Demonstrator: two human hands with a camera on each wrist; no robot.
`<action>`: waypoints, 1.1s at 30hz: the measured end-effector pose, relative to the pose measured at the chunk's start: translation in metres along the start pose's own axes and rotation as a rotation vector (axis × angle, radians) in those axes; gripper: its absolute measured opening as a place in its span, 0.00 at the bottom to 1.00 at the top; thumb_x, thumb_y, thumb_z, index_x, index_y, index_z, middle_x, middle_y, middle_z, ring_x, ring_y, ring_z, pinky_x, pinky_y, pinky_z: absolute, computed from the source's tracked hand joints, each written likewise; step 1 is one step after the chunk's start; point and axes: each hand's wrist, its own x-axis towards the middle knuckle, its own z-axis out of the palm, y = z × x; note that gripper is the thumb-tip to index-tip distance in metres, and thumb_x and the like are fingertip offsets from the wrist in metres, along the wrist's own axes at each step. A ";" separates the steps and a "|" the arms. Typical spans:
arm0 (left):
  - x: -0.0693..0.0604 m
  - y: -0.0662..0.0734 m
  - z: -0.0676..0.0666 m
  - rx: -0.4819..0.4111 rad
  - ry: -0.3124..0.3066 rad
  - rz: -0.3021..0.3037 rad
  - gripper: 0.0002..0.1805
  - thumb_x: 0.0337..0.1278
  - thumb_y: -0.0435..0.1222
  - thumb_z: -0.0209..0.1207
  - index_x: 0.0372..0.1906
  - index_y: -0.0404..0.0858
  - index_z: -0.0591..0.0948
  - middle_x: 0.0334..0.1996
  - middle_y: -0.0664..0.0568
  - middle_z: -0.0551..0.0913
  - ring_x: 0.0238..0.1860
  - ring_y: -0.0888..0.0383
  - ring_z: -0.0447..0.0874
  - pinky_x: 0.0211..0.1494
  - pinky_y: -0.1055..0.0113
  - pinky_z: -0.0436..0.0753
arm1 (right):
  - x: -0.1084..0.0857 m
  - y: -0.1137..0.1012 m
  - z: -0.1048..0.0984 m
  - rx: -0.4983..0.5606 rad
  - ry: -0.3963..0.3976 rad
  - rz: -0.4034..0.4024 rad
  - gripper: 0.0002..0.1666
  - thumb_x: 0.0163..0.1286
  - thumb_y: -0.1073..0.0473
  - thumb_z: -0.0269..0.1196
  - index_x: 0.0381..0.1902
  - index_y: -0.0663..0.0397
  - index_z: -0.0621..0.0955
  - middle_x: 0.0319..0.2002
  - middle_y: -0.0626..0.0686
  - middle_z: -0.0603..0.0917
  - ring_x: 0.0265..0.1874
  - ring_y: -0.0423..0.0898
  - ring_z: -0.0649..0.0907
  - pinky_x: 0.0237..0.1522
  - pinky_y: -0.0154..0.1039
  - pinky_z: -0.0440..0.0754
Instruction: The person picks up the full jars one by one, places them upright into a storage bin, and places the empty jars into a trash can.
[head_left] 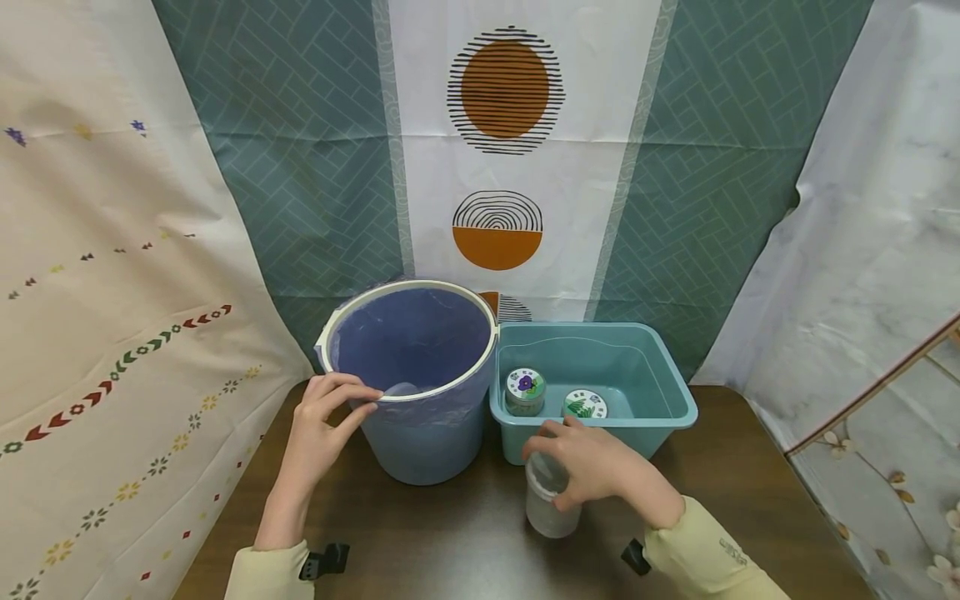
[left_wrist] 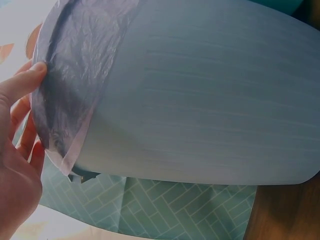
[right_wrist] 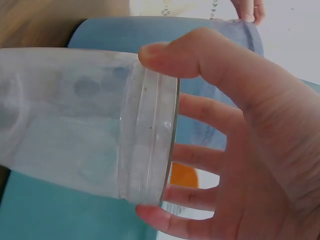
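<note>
Over the near-left rim of the blue trash can [head_left: 427, 454], my left hand [head_left: 318, 425] pinches the edge, with its thumb on the outside of the plastic liner [left_wrist: 80, 55] and the other fingertips partly hidden behind it. Just inside that rim, beside the fingertips, shows a translucent piece [head_left: 402, 389]; I cannot tell what it is. My right hand [head_left: 588, 462] grips a clear plastic jar [right_wrist: 65, 120] around its ribbed neck. The jar stands upright by the table, looks empty and has a thin dark edge at its mouth. Its base may touch the tabletop; I cannot tell.
A teal basin [head_left: 667, 400] stands right of the trash can, behind the jar. In it sit a jar with a purple flower lid [head_left: 525, 385] and a jar with a green plant lid [head_left: 585, 404]. Patterned cloths [head_left: 322, 167] hang behind the brown table [head_left: 420, 542].
</note>
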 end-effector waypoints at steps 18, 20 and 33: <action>0.001 0.003 -0.001 0.003 -0.004 -0.015 0.18 0.39 0.23 0.73 0.35 0.46 0.88 0.38 0.53 0.82 0.45 0.63 0.69 0.49 0.73 0.66 | 0.022 -0.027 -0.101 -0.043 -0.121 -0.162 0.35 0.53 0.45 0.74 0.60 0.30 0.77 0.57 0.44 0.76 0.52 0.47 0.74 0.49 0.45 0.79; 0.001 0.003 -0.002 0.004 -0.004 -0.015 0.17 0.39 0.23 0.73 0.35 0.45 0.88 0.38 0.53 0.82 0.45 0.63 0.69 0.49 0.73 0.66 | 0.025 -0.031 -0.118 -0.038 -0.121 -0.191 0.35 0.54 0.44 0.73 0.61 0.30 0.76 0.58 0.45 0.76 0.53 0.47 0.74 0.50 0.45 0.78; 0.000 0.001 -0.001 -0.002 -0.005 -0.018 0.17 0.40 0.23 0.73 0.36 0.46 0.88 0.37 0.54 0.82 0.45 0.63 0.69 0.49 0.72 0.67 | 0.066 -0.058 -0.218 0.070 -0.099 -0.356 0.37 0.56 0.46 0.71 0.64 0.35 0.75 0.63 0.42 0.75 0.61 0.43 0.73 0.61 0.47 0.76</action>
